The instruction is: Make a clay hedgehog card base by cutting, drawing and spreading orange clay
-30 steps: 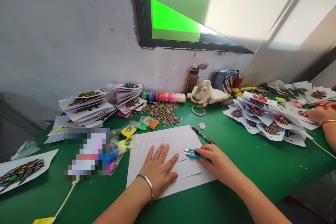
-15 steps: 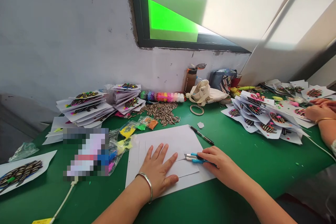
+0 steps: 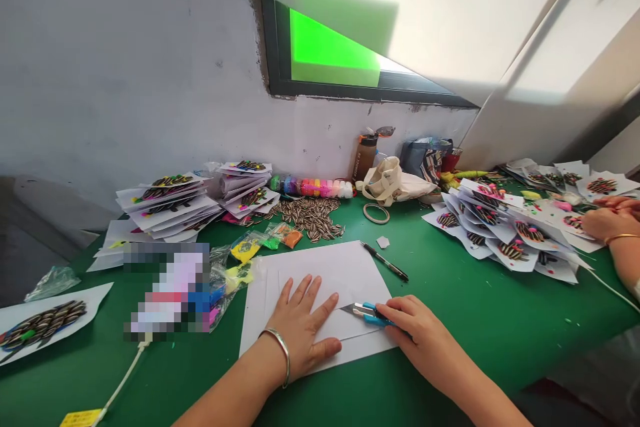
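Observation:
White paper sheets (image 3: 345, 260) lie on the green table, a smaller piece on top of a larger one. My left hand (image 3: 303, 330) rests flat on them with its fingers spread, a silver bangle at the wrist. To its right, my right hand (image 3: 415, 330) grips a blue utility knife (image 3: 369, 313), whose blade points left over the smaller paper, close to my left thumb and index finger. A black pen (image 3: 385, 261) lies beyond the knife, by the right edge of the paper, near a small white scrap (image 3: 383, 241).
Seed-decorated paper stacks stand at the left (image 3: 165, 207) and right (image 3: 500, 227). Behind the paper are striped seeds (image 3: 313, 217), clay packets (image 3: 247, 247), a tape roll (image 3: 376, 213) and a bottle (image 3: 365, 157). Another person's hands (image 3: 613, 220) are at the far right.
My right hand has moved slightly down with the knife, and the blade tip now lies farther left. My left hand keeps its place on the paper. The view has shifted a little.

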Action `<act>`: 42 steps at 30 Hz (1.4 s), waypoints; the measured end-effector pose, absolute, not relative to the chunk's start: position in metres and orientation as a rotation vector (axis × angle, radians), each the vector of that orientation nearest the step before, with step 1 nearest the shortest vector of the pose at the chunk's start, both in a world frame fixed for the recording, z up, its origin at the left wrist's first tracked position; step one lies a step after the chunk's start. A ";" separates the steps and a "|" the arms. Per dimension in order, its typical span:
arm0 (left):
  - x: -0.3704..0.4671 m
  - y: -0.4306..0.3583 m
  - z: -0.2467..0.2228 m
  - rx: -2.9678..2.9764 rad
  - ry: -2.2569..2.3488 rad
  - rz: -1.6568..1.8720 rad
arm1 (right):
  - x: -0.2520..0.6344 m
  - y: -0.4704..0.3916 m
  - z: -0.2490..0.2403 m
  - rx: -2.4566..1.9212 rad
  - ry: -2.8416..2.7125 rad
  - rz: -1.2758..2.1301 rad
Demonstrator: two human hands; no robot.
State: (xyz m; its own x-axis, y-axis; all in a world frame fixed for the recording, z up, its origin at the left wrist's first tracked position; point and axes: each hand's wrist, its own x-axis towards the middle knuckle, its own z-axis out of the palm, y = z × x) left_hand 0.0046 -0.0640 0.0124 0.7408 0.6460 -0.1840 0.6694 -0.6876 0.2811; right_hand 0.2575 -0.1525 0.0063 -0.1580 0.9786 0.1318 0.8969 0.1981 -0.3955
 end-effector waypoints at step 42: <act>0.000 -0.043 0.011 2.309 1.003 -0.038 | 0.153 -0.141 0.001 -1.635 -2.207 0.159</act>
